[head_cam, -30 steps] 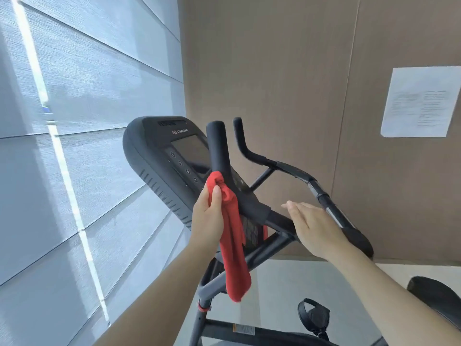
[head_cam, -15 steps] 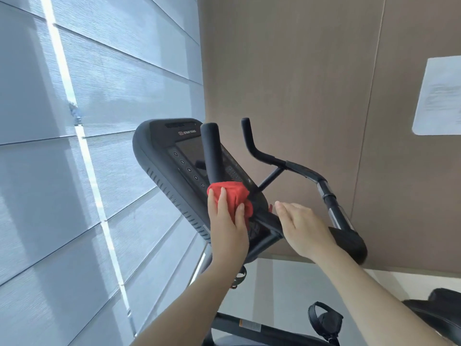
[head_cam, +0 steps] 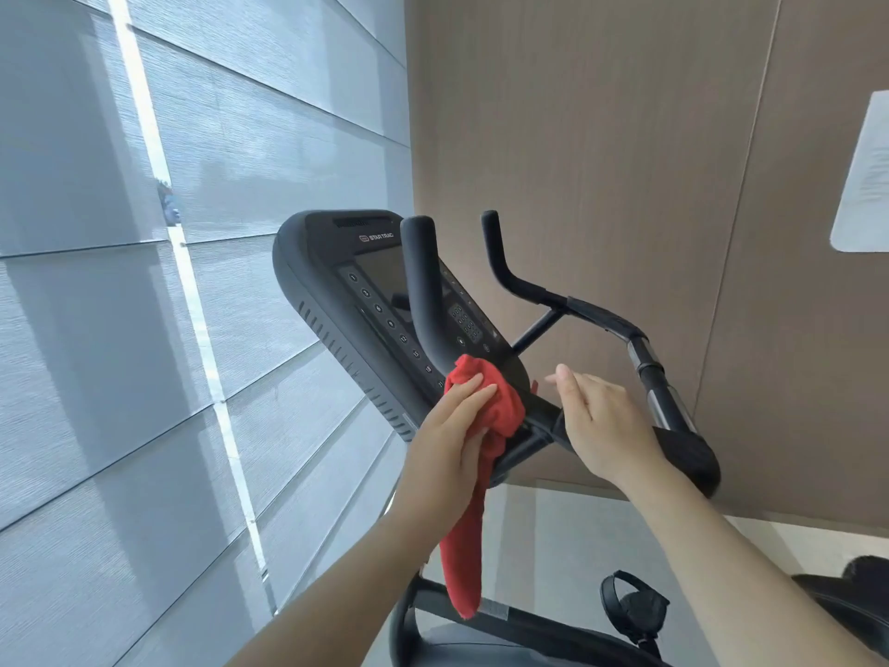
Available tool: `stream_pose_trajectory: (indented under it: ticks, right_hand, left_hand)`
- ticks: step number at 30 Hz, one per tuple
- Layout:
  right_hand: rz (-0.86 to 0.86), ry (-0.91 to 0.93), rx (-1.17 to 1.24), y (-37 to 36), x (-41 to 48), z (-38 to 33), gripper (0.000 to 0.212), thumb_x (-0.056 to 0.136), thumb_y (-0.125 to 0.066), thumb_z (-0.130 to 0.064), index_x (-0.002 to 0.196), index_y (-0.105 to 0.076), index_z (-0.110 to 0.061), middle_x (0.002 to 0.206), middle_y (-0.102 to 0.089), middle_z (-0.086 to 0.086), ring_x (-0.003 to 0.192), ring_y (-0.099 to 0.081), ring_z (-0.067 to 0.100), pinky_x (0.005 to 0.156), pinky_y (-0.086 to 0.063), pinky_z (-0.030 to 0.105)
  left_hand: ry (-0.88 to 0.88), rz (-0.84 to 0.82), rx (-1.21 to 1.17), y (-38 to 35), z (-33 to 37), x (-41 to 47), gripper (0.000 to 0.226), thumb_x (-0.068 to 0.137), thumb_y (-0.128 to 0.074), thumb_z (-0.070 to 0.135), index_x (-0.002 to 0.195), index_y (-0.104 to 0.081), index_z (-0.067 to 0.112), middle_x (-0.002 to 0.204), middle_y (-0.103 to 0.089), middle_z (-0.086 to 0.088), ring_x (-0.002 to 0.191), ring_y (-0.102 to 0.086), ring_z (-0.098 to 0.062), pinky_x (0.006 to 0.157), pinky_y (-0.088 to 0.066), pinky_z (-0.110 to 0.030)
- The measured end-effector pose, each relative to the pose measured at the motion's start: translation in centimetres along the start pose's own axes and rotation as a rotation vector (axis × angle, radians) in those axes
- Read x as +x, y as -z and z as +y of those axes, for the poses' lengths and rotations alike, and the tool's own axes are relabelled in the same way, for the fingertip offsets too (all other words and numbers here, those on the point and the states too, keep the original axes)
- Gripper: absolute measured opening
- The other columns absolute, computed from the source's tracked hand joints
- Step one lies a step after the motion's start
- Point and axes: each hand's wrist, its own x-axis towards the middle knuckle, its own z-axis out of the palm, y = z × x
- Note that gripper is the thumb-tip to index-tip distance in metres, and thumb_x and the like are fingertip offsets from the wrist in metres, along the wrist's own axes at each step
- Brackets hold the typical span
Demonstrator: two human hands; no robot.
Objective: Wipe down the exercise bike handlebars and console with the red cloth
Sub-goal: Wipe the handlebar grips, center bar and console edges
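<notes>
The left hand point(head_cam: 450, 447) lies on the red cloth point(head_cam: 486, 402) with its fingers straight and close together, pressing the bunched part against the foot of the near handlebar post point(head_cam: 423, 286), right where that post meets the lower corner of the console point(head_cam: 332, 286). I cannot see the thumb. The rest of the cloth hangs loose in a long tail below the palm, down toward the bike frame.

The right hand point(head_cam: 601, 426) is flat, fingers straight and together, and holds nothing. It sits just beside the cloth, over the crossbar under the console; from here I cannot tell whether it rests on the bar or hovers above it.

To me this looks like the handlebar part of the job, low on the near post. The far handlebar point(head_cam: 599, 314) runs out behind the right hand, well apart from the cloth, and the dark screen point(head_cam: 380, 276) and the column of buttons point(head_cam: 390, 324) have no cloth on them.

Next, I would expect the cloth to travel up the post or across the console face. That calls for steady pressure and light contact over the buttons, and the dangling tail needs gathering so it does not drag or snag.

Pale window blinds point(head_cam: 144, 329) fill the left side, and a sheet of paper point(head_cam: 866, 175) hangs on the brown wall point(head_cam: 601, 137).
</notes>
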Motion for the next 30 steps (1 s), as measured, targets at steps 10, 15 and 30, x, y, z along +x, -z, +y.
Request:
stream_pose_trajectory:
  ticks: [10,15,30]
  right_hand:
    - [0.001,-0.037,0.088,0.4,-0.7,-0.3,0.048,0.098,-0.022,-0.036,0.109,-0.063,-0.016,0.108,-0.067,0.004,0.105,-0.059,0.02,0.088,-0.043,0.027]
    - [0.003,-0.067,0.049,0.1,-0.4,-0.8,0.061,0.094,-0.012,-0.052,0.121,-0.058,-0.022,0.122,-0.062,-0.005,0.117,-0.052,0.01,0.092,-0.032,0.018]
    - [0.193,0.024,-0.1,-0.4,9.8,-15.0,0.048,0.099,-0.016,-0.04,0.131,-0.049,-0.025,0.133,-0.051,-0.015,0.123,-0.037,-0.009,0.101,-0.024,0.005]
  left_hand:
    - [0.189,0.281,-0.187,6.0,-2.3,3.6,0.038,0.09,-0.05,0.0,0.115,-0.059,0.027,0.117,-0.062,0.013,0.114,-0.054,-0.001,0.095,-0.035,-0.009]
    - [0.275,0.382,-0.321,7.9,-4.2,7.7,0.035,0.092,-0.051,0.008,0.124,-0.058,0.021,0.12,-0.062,0.007,0.113,-0.054,-0.006,0.097,-0.036,-0.013]
    - [0.0,-0.082,-0.587,7.9,-9.8,14.2,0.041,0.098,-0.043,0.022,0.139,-0.04,0.02,0.135,-0.05,0.007,0.123,-0.044,-0.005,0.097,-0.028,-0.009]
